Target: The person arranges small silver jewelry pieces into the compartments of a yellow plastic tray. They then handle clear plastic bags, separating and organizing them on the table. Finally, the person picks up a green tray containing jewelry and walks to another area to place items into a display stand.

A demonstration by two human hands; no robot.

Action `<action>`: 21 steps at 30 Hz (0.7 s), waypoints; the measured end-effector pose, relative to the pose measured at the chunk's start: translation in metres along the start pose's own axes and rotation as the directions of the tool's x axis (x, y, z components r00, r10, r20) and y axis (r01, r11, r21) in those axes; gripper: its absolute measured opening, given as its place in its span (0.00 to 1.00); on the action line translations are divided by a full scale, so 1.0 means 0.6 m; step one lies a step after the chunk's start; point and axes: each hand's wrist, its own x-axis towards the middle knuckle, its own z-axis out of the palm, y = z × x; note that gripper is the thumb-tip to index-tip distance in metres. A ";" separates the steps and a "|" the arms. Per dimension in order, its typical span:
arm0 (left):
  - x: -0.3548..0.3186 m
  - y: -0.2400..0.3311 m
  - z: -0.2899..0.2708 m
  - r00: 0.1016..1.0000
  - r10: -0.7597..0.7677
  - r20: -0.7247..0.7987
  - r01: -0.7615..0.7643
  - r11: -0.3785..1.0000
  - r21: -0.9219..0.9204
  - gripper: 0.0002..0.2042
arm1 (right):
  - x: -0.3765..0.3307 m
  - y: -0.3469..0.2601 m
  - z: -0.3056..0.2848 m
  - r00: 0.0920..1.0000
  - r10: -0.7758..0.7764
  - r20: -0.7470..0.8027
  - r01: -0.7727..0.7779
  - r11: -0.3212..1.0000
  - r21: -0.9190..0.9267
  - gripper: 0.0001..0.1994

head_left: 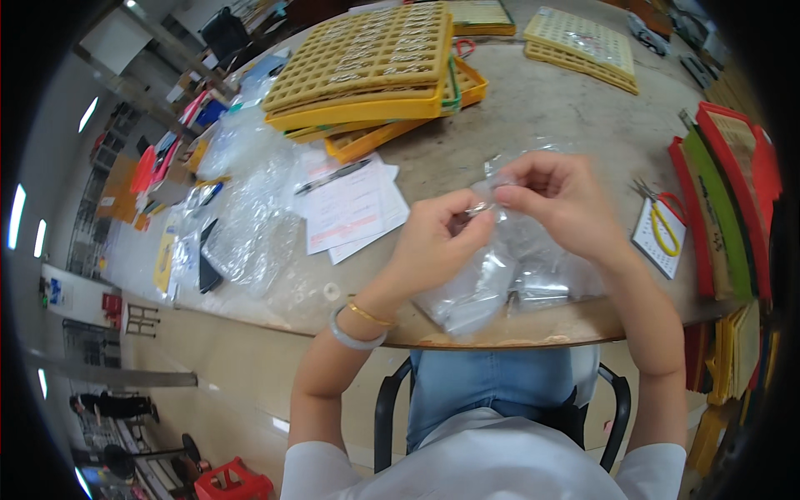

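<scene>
Over the table's near edge, my two hands meet with their fingertips almost touching. My left hand point(439, 242) is closed in a pinch on a small silvery piece point(477, 208), too small and blurred to name further. Thumb and forefinger of my right hand point(567, 204) pinch the edge of a small clear plastic bag point(498, 179). Beneath both hands lies a heap of clear plastic bags point(475, 292), some reaching close to the table's rim. My fingers partly hide what is between them.
Yellow trays point(358, 71) with silvery pieces are stacked at the far left, another tray point(583, 50) far right. Papers point(350, 217) with a pen point(333, 177) lie left of my hands, beside plastic wrap point(258, 208). Yellow-handled scissors point(664, 229) and red bins point(733, 167) are on the right.
</scene>
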 end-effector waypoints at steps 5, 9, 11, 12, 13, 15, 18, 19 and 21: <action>-0.002 0.007 -0.009 1.000 -0.010 0.023 0.009 0.999 0.031 0.07 | 0.016 -0.008 -0.025 0.999 0.031 -0.039 -0.031 0.999 -0.020 0.07; -0.004 -0.001 -0.009 1.000 -0.012 0.000 0.012 0.999 -0.036 0.04 | 0.013 -0.017 -0.026 0.999 -0.024 -0.025 0.023 0.999 -0.035 0.06; 0.006 -0.015 -0.028 0.994 -0.066 0.086 0.079 0.985 -0.154 0.04 | 0.018 -0.019 -0.034 0.999 -0.031 0.035 0.032 0.999 -0.023 0.07; 0.007 -0.006 -0.020 0.997 -0.074 0.028 0.078 0.985 -0.157 0.05 | 0.020 -0.016 -0.037 0.997 -0.031 0.065 0.032 0.999 -0.012 0.07; 0.006 0.010 -0.008 0.996 -0.086 -0.027 0.081 0.984 -0.162 0.06 | 0.017 -0.014 -0.043 0.995 0.005 0.097 -0.002 1.000 -0.028 0.08; 0.007 0.017 -0.002 0.992 -0.119 -0.037 0.109 0.974 -0.199 0.09 | 0.012 -0.012 -0.050 0.984 0.074 0.165 -0.065 0.996 -0.061 0.08; 0.007 0.015 -0.014 0.991 -0.130 0.045 0.136 0.969 -0.207 0.14 | 0.010 -0.005 -0.036 0.982 0.001 0.186 0.007 0.999 -0.047 0.09; 0.006 0.010 -0.014 0.994 -0.104 0.038 0.108 0.983 -0.151 0.15 | 0.009 -0.002 -0.033 0.983 0.001 0.185 0.008 0.999 -0.049 0.08; 0.004 0.007 -0.012 0.996 -0.087 0.034 0.090 0.990 -0.107 0.17 | 0.007 0.003 -0.028 0.983 0.000 0.183 0.010 0.998 -0.055 0.08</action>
